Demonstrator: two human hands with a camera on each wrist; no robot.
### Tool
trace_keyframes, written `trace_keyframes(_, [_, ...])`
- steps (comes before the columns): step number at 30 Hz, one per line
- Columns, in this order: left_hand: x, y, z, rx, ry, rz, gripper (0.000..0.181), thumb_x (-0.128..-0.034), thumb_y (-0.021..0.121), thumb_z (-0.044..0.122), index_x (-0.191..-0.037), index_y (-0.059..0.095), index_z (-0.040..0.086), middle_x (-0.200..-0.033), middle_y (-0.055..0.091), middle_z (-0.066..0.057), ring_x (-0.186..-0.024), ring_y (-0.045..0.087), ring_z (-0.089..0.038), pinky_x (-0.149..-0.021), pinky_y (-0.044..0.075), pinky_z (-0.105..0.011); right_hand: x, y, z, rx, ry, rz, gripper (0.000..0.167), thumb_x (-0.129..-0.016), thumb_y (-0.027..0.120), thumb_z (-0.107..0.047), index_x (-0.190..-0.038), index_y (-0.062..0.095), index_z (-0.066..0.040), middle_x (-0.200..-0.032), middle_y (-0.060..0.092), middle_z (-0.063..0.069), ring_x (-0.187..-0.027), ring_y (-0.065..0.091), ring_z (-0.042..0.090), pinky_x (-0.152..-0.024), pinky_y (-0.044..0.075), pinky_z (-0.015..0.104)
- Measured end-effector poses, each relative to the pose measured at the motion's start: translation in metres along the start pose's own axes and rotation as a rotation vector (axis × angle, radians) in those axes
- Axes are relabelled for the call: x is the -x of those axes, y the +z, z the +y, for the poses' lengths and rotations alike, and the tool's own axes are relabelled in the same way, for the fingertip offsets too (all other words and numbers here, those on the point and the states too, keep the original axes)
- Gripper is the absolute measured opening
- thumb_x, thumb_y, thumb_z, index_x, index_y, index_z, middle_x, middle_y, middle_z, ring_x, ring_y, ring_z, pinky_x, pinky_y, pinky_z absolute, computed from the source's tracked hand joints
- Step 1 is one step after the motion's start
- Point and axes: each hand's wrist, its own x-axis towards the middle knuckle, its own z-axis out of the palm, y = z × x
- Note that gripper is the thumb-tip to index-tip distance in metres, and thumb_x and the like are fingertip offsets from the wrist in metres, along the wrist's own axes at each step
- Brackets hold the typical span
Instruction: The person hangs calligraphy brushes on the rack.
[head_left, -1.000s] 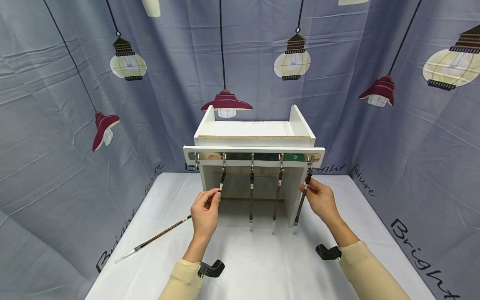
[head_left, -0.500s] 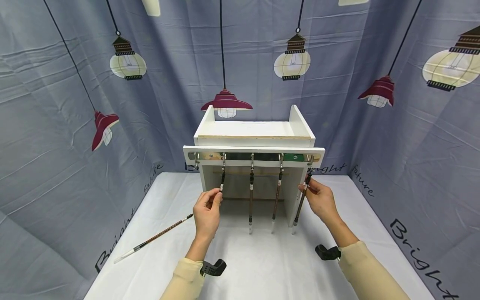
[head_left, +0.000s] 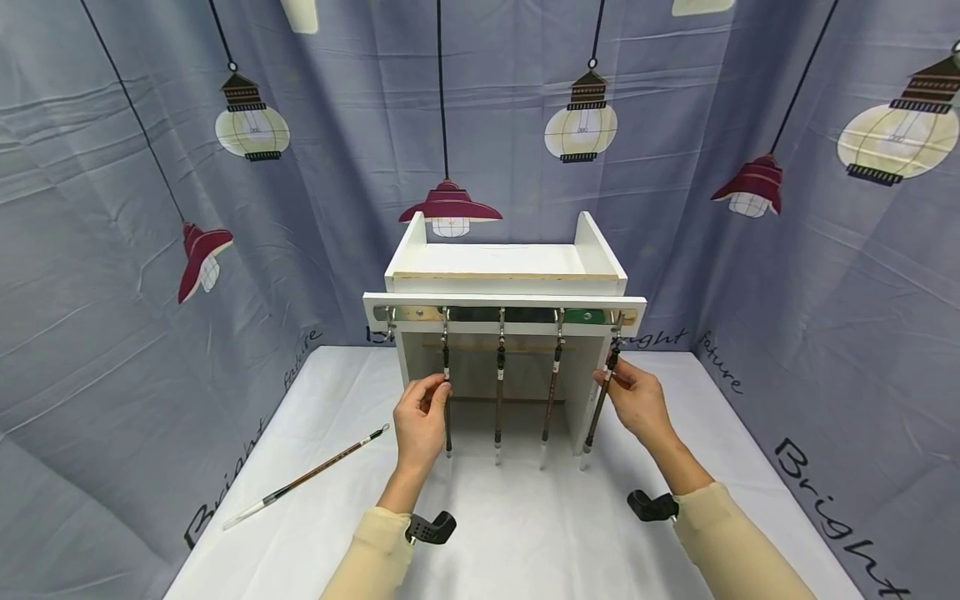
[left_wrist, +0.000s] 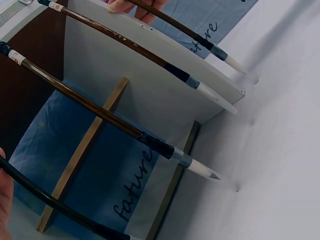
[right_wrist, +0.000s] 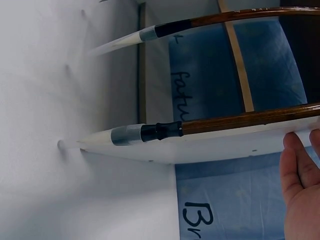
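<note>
My left hand [head_left: 418,425] pinches a dark-handled calligraphy brush [head_left: 448,433] hanging from the second hook from the left; the left wrist view shows only a sliver of that hand. Two more brushes, a middle brush [head_left: 499,404] and one to its right [head_left: 552,398], hang with white tips down. At the far right hangs another brush [head_left: 597,412]. Behind it, my right hand [head_left: 641,404] grips the edge of the white side panel [right_wrist: 215,147], its fingers on the outer face in the right wrist view.
The white rack [head_left: 505,302] carries a row of metal hooks, its leftmost hook [head_left: 390,320] bare. A loose calligraphy brush [head_left: 322,468] with a loop lies slantwise on the white tabletop [head_left: 510,550] at left. A patterned curtain [head_left: 360,150] surrounds the table.
My left hand has moved slightly right, and the brush it pinches now hangs nearly straight with its lower part showing. The right hand keeps its place.
</note>
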Motion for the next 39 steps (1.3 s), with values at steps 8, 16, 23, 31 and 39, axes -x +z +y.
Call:
trace_keyframes(8, [-0.004, 0.0, -0.008, 0.022, -0.009, -0.034, 0.016, -0.0974, 0.072, 0.012, -0.108, 0.075, 0.001, -0.098, 0.07, -0.015, -0.086, 0.069, -0.011, -0.075, 0.054, -0.013, 0.001, 0.001, -0.002, -0.009, 0.017, -0.014, 0.063, -0.104, 0.058, -0.046, -0.154, 0.049, -0.01, -0.152, 0.052, 0.023, -0.14, 0.051, 0.045, -0.109, 0.046, 0.059])
trace_keyframes(16, [-0.004, 0.002, -0.006, -0.003, -0.043, -0.028, 0.015, -0.0972, 0.07, 0.007, -0.108, 0.074, -0.002, -0.1, 0.07, -0.018, -0.089, 0.071, -0.027, -0.076, 0.052, -0.01, 0.003, 0.002, -0.002, -0.015, 0.04, -0.032, 0.064, -0.104, 0.059, -0.047, -0.154, 0.048, -0.01, -0.151, 0.053, 0.023, -0.14, 0.051, 0.044, -0.11, 0.045, 0.059])
trace_keyframes(23, [-0.004, 0.001, 0.019, -0.01, -0.017, -0.01, 0.013, -0.0946, 0.069, -0.004, -0.105, 0.072, -0.011, -0.097, 0.068, -0.027, -0.084, 0.069, -0.03, -0.074, 0.05, -0.007, 0.003, 0.002, -0.002, -0.019, 0.025, -0.027, 0.063, -0.104, 0.059, -0.046, -0.154, 0.049, -0.009, -0.15, 0.054, 0.024, -0.14, 0.051, 0.045, -0.11, 0.044, 0.059])
trace_keyframes(31, [-0.004, -0.008, 0.027, 0.024, 0.017, -0.044, 0.015, -0.0952, 0.07, -0.002, -0.109, 0.073, -0.007, -0.101, 0.069, -0.023, -0.09, 0.069, -0.013, -0.08, 0.054, -0.011, 0.003, 0.001, -0.003, -0.01, 0.009, -0.013, 0.062, -0.104, 0.059, -0.046, -0.153, 0.05, -0.009, -0.149, 0.054, 0.025, -0.139, 0.052, 0.045, -0.11, 0.045, 0.059])
trace_keyframes(39, [-0.009, -0.021, 0.028, -0.036, 0.043, -0.092, 0.022, -0.0946, 0.07, -0.003, -0.116, 0.071, -0.01, -0.106, 0.07, -0.026, -0.095, 0.07, -0.038, -0.085, 0.053, -0.01, 0.001, 0.0, 0.0, -0.007, -0.03, 0.011, 0.059, -0.104, 0.061, -0.041, -0.153, 0.051, -0.009, -0.144, 0.059, 0.025, -0.132, 0.059, 0.044, -0.104, 0.051, 0.058])
